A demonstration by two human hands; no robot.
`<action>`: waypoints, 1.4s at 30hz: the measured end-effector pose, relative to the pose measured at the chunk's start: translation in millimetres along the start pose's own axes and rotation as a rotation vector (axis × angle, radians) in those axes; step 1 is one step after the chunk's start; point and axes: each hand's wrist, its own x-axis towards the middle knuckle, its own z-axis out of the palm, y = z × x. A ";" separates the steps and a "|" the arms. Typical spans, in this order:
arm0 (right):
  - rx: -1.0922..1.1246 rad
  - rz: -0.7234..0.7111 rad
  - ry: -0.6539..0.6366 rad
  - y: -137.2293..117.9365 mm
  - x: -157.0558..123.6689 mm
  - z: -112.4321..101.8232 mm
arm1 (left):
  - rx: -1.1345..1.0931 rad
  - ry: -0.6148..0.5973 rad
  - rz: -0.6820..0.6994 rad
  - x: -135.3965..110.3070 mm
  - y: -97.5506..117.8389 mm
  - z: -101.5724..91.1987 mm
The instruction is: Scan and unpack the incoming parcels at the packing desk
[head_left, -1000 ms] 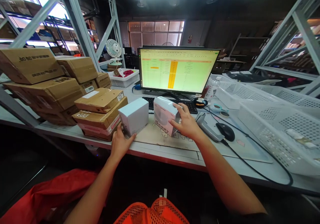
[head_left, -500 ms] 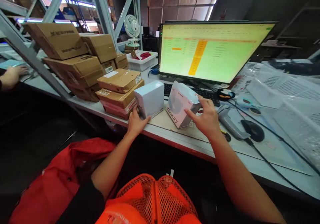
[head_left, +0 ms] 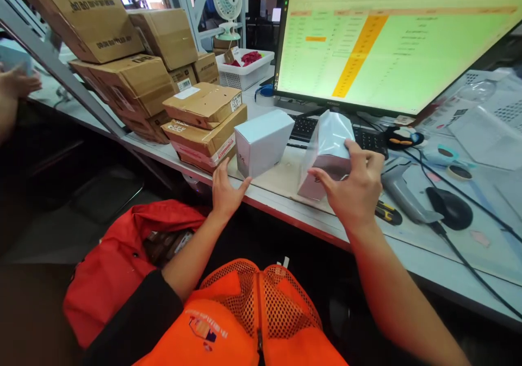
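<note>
My right hand grips a white and pink product box, tilting it up on the desk in front of the keyboard. My left hand rests against the lower front corner of a plain white box standing on the desk edge, fingers curled around it. The two boxes stand side by side, a short gap between them.
Stacked brown cartons fill the desk's left. A monitor with a green spreadsheet stands behind. A barcode scanner, mouse and utility knife lie right. Another person's hand shows at far left. A red bag sits below.
The view has dropped and moved closer to the desk. My right hand tipped the pink box upright, its printed side turning away. My left hand stays at the white box.
</note>
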 end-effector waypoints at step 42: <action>-0.383 0.326 -0.577 163.1 -2.8 -47.3 | -0.666 -0.666 -0.349 36.1 62.3 77.9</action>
